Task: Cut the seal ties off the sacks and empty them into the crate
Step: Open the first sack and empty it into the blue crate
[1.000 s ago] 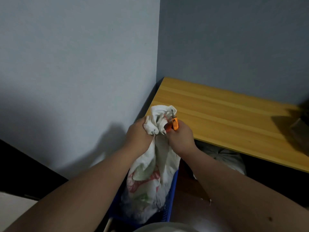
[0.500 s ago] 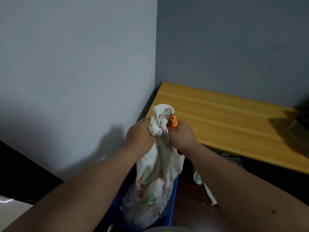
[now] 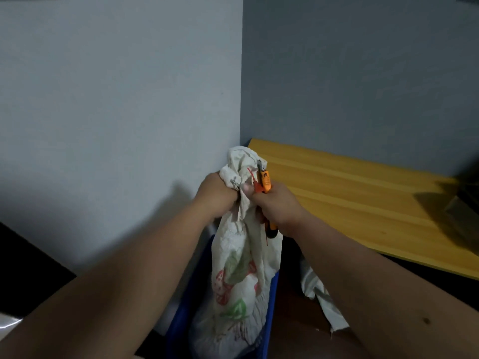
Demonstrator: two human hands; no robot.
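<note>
A white cloth sack [image 3: 238, 275] with red and green print stands upright in a blue crate [image 3: 269, 320]. My left hand [image 3: 217, 195] grips its bunched neck just below the ruffled top. A thin red seal tie [image 3: 255, 181] sticks out at the neck between my hands. My right hand [image 3: 278, 206] holds orange-handled cutters [image 3: 265, 178], whose small metal jaws point up beside the tie. The lower handles show below my palm.
A yellow wooden tabletop [image 3: 363, 198] runs off to the right against the grey wall. Another white sack or cloth [image 3: 318, 294] lies below the table, partly behind my right forearm. A dark object [image 3: 464, 208] sits at the table's right edge.
The sack has been lifted and pulled straighter. The red seal tie now shows at the neck and the cutters stand more upright beside it.
</note>
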